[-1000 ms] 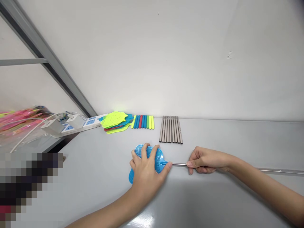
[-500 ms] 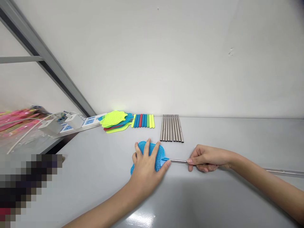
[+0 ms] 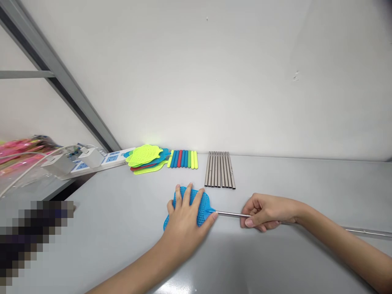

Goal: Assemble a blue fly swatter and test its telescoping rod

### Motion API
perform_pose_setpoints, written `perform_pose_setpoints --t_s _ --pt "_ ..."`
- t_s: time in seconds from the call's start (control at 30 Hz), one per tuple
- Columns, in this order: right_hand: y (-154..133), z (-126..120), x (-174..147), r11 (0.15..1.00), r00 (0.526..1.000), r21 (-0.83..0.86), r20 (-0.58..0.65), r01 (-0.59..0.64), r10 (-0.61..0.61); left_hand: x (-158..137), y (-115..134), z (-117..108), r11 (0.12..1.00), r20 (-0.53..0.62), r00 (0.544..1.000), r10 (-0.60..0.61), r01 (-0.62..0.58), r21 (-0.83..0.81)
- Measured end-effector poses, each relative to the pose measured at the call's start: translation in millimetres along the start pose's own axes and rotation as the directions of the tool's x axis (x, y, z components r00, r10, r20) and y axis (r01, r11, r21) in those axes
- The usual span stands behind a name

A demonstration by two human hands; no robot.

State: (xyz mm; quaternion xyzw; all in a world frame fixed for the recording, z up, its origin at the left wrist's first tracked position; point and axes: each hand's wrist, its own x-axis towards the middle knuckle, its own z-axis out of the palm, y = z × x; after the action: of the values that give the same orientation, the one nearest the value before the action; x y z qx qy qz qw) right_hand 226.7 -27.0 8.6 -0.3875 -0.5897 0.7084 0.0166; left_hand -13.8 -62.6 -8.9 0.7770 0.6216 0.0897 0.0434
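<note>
My left hand lies flat with its fingers spread, pressing a blue mesh fly swatter head onto the table. Out of the head's narrow neck runs a thin metal rod to the right. My right hand is closed around this rod, thumb in front and fingers curled behind. A piece of the rod shows again past the hand, and part of it is hidden by my wrist. Behind my hands lies a row of several metal tubes.
Left of the tubes sit several coloured grips and a pile of mesh swatter heads. A power strip with white plugs runs along the left edge. At far right a clear-looking strip lies on the grey table, against a wall.
The view has shifted slightly. My right hand has turned a little, its thumb is lower, and more of the rod shows on both sides of it. My left hand keeps its place on the swatter head.
</note>
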Motion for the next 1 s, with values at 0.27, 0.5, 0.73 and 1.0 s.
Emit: perform_pose_setpoints --t_s 0.27,0.5,0.73,1.0 --pt "-0.6 -7.0 -3.6 0.999 0.999 0.007 -0.008 -0.038 0.038 4.8 -2.1 -7.0 1.0 0.016 1.0 -0.008 0.008 -0.019" --pt "0.0 -17.7 -7.6 0.995 0.997 -0.094 -0.064 -0.046 0.04 7.9 -5.2 -4.5 0.999 -0.01 1.0 -0.01 0.009 -0.048" --pt "-0.8 -20.6 -8.6 0.991 0.998 -0.121 -0.049 -0.051 0.045 7.5 -7.4 0.5 0.995 -0.052 0.996 0.079 -0.082 -0.062" --pt "0.9 -19.2 -3.8 0.994 0.998 -0.105 -0.051 0.022 -0.027 12.7 -3.6 -13.7 0.896 -0.051 0.905 0.423 -0.426 -0.125"
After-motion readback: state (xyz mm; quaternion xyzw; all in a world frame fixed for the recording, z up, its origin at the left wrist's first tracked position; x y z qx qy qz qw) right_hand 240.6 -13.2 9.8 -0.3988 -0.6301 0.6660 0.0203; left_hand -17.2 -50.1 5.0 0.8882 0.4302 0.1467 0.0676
